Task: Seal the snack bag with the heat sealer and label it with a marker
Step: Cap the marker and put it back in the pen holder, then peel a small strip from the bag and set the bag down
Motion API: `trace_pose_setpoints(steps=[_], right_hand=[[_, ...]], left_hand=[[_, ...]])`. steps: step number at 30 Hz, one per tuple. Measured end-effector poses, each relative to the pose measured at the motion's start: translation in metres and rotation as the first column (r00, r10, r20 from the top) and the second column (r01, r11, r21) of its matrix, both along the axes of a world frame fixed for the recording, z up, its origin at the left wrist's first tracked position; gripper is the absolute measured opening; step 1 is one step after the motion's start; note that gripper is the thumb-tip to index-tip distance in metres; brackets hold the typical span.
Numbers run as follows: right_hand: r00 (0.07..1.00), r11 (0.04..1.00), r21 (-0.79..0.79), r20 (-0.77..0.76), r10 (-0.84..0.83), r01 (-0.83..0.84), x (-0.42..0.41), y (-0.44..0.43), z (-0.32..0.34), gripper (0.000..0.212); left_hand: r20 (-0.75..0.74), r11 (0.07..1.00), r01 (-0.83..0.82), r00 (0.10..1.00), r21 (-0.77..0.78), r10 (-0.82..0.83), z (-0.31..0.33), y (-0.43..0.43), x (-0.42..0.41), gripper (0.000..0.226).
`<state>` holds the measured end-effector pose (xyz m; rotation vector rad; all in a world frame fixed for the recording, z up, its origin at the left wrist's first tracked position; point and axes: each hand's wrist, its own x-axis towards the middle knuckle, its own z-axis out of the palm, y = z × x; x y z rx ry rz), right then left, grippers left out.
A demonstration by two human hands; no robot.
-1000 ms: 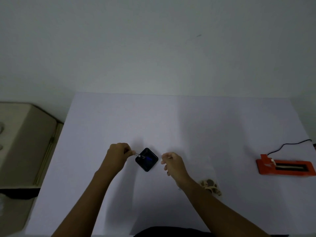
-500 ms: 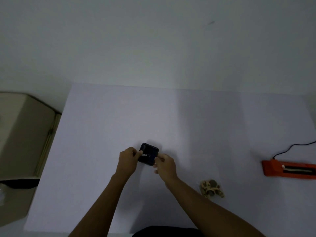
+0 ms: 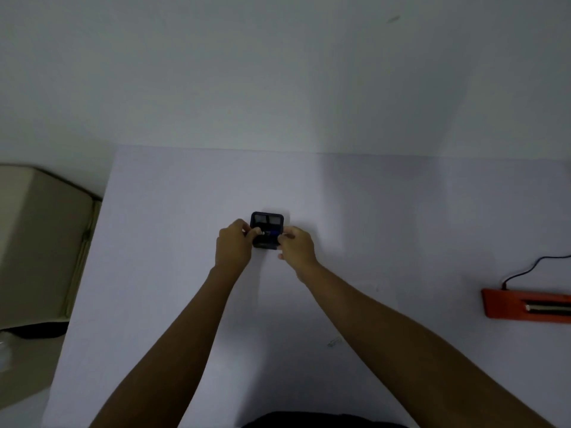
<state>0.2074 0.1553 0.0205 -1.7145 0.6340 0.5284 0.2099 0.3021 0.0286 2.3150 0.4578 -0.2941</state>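
Surface (image 3: 370,211): pale, flat, wide, running from the near edge to the far wall.

Box (image 3: 267,230): small, dark, squarish, lying near the middle of the surface, between the two hands. Its far half shows two grey panels side by side. A small pale and blue item, too blurred to name, lies across its middle.

Left hand (image 3: 234,247): at the left side of the box, back of the hand up, knuckles raised. Fingers curled, thumb and forefinger pressed together at the box's left edge; the grip appears to pinch the pale end of the small item, though blur leaves this unsure. Forearm bare, running straight from the near-left edge of the view up to the wrist.

Right hand (image 3: 297,247): at the right side of the box, back up, wrist bent slightly inward. Fingers folded, their tips touching the box's right edge; the grip is drawn in against the box, and I cannot tell whether it truly holds it. Forearm bare, coming in from the near right at a slant.

Sealer (image 3: 525,307): orange, long and low, lying at the far right of the surface, well apart from both hands, cut off by the view's edge. A dark strip runs along its top. A black cord (image 3: 531,268) leaves its left end and curves away to the right.

Snack bag and marker: not visible.
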Motion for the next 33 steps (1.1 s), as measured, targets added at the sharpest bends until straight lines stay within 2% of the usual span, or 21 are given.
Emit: trace_pose_setpoints(steps=[4,8,10,12,15,19,23,29,33], right_hand=[[1.000,0.999,0.043,0.005,0.018,-0.018,0.005,-0.006,0.002,0.031],[0.999,0.998,0.060,-0.001,-0.036,0.035,-0.007,-0.026,0.001,0.027],[0.998,0.996,0.062,-0.022,-0.064,0.065,-0.021,-0.040,-0.003,0.026],[0.997,0.997,0.039,-0.025,-0.072,0.073,-0.042,-0.056,-0.010,0.025],[0.996,0.995,-0.044,-0.022,-0.087,0.086,-0.083,-0.080,-0.025,0.021],[0.998,0.972,-0.227,0.023,-0.051,0.055,-0.143,-0.109,-0.041,0.019],[0.994,0.955,-0.278,0.012,-0.106,0.105,-0.189,-0.131,-0.044,0.026],[0.992,0.952,-0.282,-0.005,-0.127,0.120,-0.232,-0.152,-0.052,0.024],[0.990,0.937,-0.319,0.035,-0.136,0.141,-0.249,-0.152,-0.058,0.019]], left_hand=[[-0.008,0.994,0.040,0.999,0.105,-0.040,0.002,0.000,0.005,0.036],[0.127,0.987,0.010,0.991,0.163,-0.031,0.005,-0.009,-0.015,0.041],[0.249,0.989,0.022,0.967,0.147,-0.059,0.004,-0.019,-0.030,0.037],[0.310,0.995,0.068,0.946,0.079,-0.090,0.004,-0.035,-0.050,0.029],[0.231,0.972,0.234,0.947,-0.016,-0.224,-0.003,-0.069,-0.088,0.022],[0.036,0.872,0.488,0.872,-0.032,-0.487,-0.031,-0.110,-0.140,0.026],[-0.133,0.706,0.708,0.698,-0.023,-0.704,-0.060,-0.134,-0.174,0.029],[-0.150,0.516,0.854,0.519,0.061,-0.841,-0.076,-0.157,-0.183,0.044],[-0.123,0.427,0.898,0.438,0.106,-0.890,-0.081,-0.162,-0.182,0.042]])
